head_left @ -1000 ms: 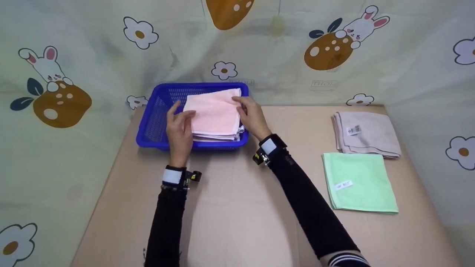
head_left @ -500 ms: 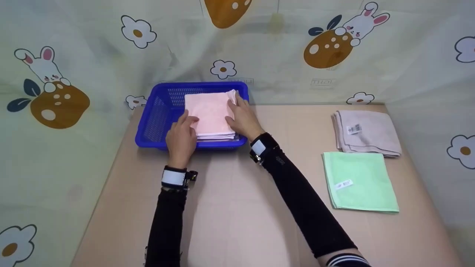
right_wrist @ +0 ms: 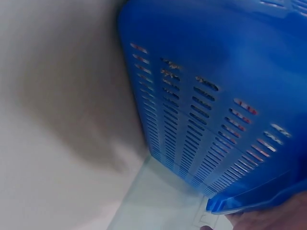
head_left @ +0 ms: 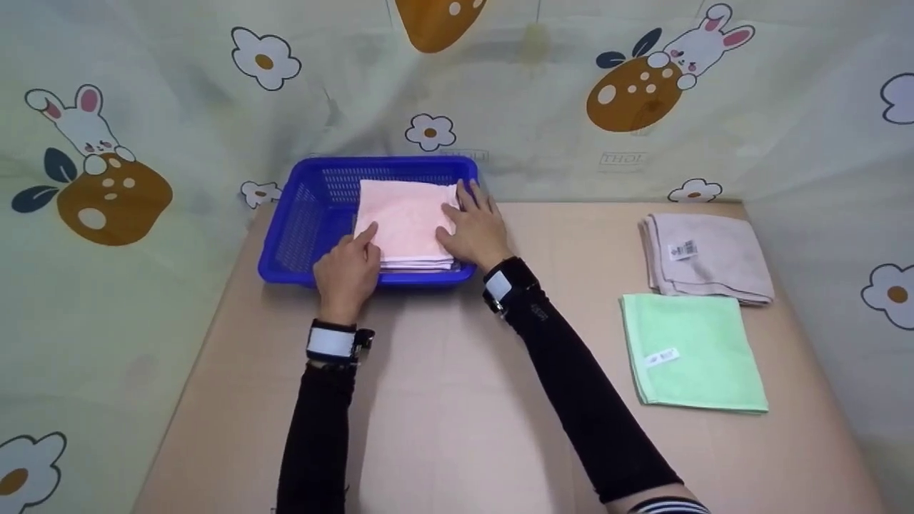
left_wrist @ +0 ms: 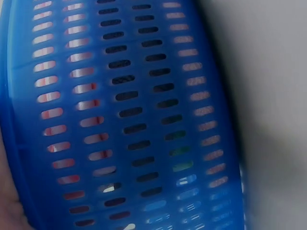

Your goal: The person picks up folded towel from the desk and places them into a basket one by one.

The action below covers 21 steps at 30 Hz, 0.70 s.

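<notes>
A folded pink towel [head_left: 407, 218] lies on top of a stack of folded cloths in the right part of a blue plastic basket [head_left: 285, 235]. My left hand [head_left: 348, 271] is over the basket's front rim, its extended index finger touching the towel's left edge. My right hand [head_left: 477, 227] rests on the towel's right side with fingers spread, some reaching over the basket's right rim. In the left wrist view, cloth shows through the slots of the basket wall [left_wrist: 124, 105]. A bit of the right hand [right_wrist: 276, 215] shows below the basket rim in the right wrist view.
On the right of the table [head_left: 464, 414] lies a folded green towel [head_left: 692, 350] with a white label. Behind it is a folded greyish-pink towel [head_left: 714, 253], also labelled. A patterned curtain [head_left: 528, 93] hangs behind the basket and along the sides.
The pink towel's raised right corner has come down and the towel now lies flatter and straighter. My right hand has gone from pinching its corner to resting on it with spread fingers.
</notes>
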{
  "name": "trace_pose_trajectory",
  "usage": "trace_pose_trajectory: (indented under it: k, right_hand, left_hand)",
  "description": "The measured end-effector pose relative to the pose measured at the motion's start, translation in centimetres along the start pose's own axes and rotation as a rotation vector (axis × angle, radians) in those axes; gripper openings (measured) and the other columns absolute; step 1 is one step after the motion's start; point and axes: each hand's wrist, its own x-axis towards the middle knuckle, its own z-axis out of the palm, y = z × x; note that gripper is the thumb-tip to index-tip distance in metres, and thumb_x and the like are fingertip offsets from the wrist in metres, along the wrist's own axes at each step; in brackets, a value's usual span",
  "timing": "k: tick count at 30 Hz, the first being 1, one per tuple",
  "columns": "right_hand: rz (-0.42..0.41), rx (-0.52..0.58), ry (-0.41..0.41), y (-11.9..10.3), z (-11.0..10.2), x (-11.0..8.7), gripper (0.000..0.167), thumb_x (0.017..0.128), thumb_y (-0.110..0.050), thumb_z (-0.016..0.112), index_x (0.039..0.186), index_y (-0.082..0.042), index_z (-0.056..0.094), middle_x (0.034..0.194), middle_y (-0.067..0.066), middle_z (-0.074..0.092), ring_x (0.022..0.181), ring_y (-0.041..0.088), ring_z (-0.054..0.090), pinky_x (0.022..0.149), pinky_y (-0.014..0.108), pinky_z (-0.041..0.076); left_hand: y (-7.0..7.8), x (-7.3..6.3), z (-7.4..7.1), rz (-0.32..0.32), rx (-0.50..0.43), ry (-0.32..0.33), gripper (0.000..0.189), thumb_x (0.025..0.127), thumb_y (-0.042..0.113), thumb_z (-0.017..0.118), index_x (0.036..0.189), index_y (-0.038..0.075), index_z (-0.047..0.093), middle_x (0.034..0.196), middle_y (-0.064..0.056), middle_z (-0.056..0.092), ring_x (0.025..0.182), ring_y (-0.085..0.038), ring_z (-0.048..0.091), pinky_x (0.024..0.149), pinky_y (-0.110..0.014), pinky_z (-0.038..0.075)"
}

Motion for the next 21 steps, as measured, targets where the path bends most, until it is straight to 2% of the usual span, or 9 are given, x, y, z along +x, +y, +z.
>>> trace_pose_trajectory:
  k: [2,7,11,15,18,21]
  right_hand:
    - [0.002,-0.004,0.000,0.12,-0.01,0.07,0.061,0.102,-0.050,0.042,0.156,-0.023,0.048,0.174,0.011,0.012,0.162,0.031,0.004,0.129,0.053,0.013]
    - [0.008,0.017,-0.006,0.19,-0.03,0.15,0.061,0.102,-0.051,0.042,0.156,-0.023,0.049,0.175,0.009,0.009,0.162,0.030,0.003,0.129,0.055,0.015]
    - [0.020,0.052,-0.016,0.10,-0.19,0.09,0.060,0.102,-0.050,0.043,0.156,-0.023,0.048,0.176,0.006,0.007,0.163,0.028,0.001,0.127,0.057,0.018]
    - [0.018,0.053,-0.019,0.09,-0.29,0.03,0.060,0.102,-0.049,0.043,0.156,-0.023,0.049,0.175,0.007,0.009,0.163,0.028,0.002,0.126,0.056,0.024]
    - [0.015,0.057,-0.013,0.07,-0.36,0.01,0.059,0.103,-0.048,0.043,0.155,-0.021,0.050,0.175,0.008,0.011,0.163,0.028,0.003,0.127,0.051,0.024]
    - [0.010,0.060,-0.017,0.05,-0.37,0.02,0.060,0.103,-0.048,0.043,0.156,-0.020,0.049,0.175,0.010,0.011,0.162,0.030,0.002,0.129,0.047,0.021]
  left_hand:
    - [0.12,0.03,0.03,-0.004,0.004,-0.008,0.044,0.103,0.029,0.046,0.143,0.027,0.063,0.073,-0.013,0.057,0.053,-0.020,0.032,0.048,-0.032,0.024]
    - [0.30,0.03,0.02,-0.005,0.008,-0.005,0.043,0.102,0.028,0.048,0.143,0.026,0.063,0.065,-0.006,0.043,0.052,-0.018,0.028,0.048,-0.032,0.023]
    - [0.37,0.05,-0.07,-0.009,0.008,-0.009,0.043,0.102,0.028,0.047,0.142,0.026,0.064,0.067,-0.010,0.050,0.052,-0.022,0.034,0.048,-0.033,0.026]
    - [0.43,0.06,-0.20,-0.016,0.024,-0.018,0.044,0.101,0.028,0.047,0.141,0.027,0.065,0.080,-0.019,0.066,0.055,-0.030,0.048,0.047,-0.037,0.032]
    - [0.47,0.10,-0.31,-0.008,0.022,-0.020,0.044,0.101,0.028,0.047,0.141,0.027,0.065,0.080,-0.019,0.066,0.053,-0.027,0.044,0.047,-0.036,0.031]
    - [0.49,0.11,-0.38,0.003,0.009,-0.021,0.044,0.102,0.027,0.047,0.142,0.025,0.065,0.071,-0.014,0.057,0.052,-0.020,0.032,0.046,-0.033,0.025]
